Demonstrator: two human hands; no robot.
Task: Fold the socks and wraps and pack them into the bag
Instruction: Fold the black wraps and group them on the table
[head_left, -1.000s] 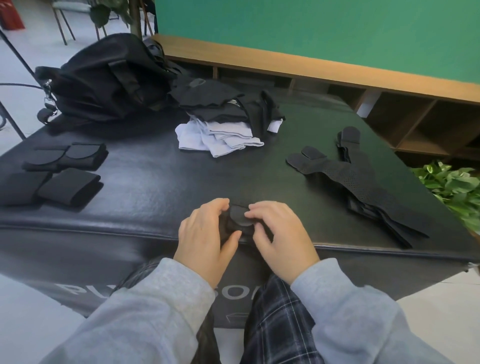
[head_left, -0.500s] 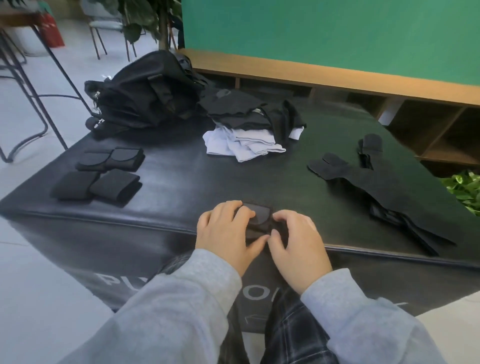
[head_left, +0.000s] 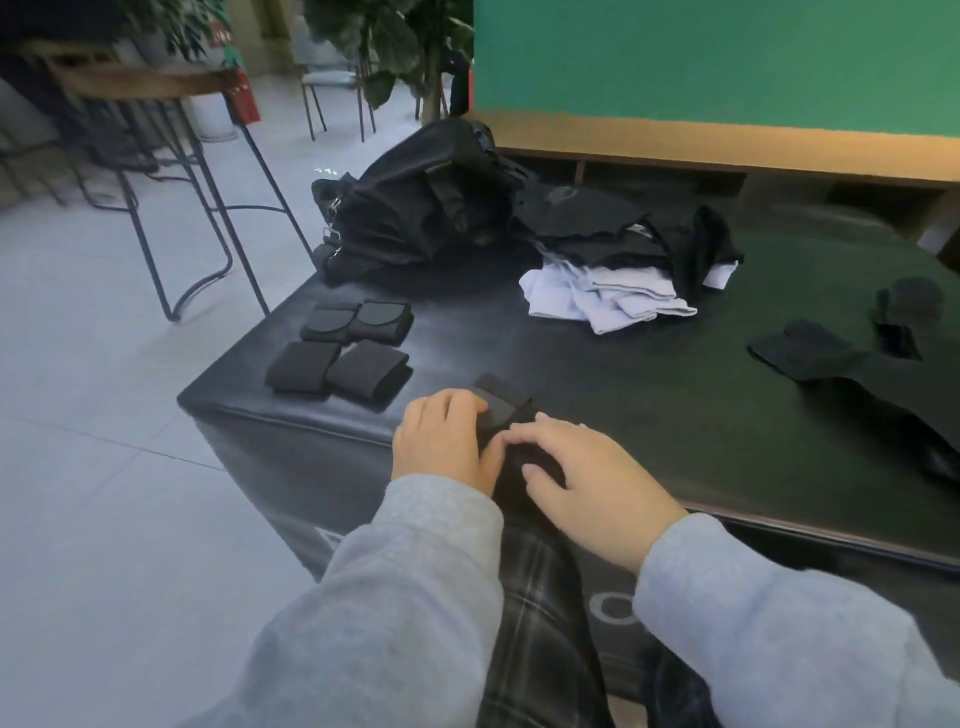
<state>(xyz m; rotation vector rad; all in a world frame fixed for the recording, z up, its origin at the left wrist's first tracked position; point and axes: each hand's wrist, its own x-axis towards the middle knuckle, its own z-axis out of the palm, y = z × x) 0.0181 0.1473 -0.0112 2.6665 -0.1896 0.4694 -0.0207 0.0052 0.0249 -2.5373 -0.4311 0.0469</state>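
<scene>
Four folded black wraps (head_left: 340, 353) lie in two pairs near the left corner of the black padded table (head_left: 649, 395), well apart from the black bag (head_left: 421, 202) that sits slumped at the table's far left edge. At the near edge, the left hand (head_left: 441, 441) curls its fingers over a small black wrap (head_left: 506, 415), gripping its left side, while the right hand (head_left: 592, 478) lies over the wrap's right side with fingers bent and their tips pressing the fabric; whether the right thumb pinches it cannot be told. Both arms wear grey sleeves (head_left: 415, 597). Beyond the hands, a heap of white socks (head_left: 608, 296) lies under dark folded garments (head_left: 623, 234), just beside the bag. At the far right, unfolded black wraps (head_left: 810, 348) lie spread flat.
</scene>
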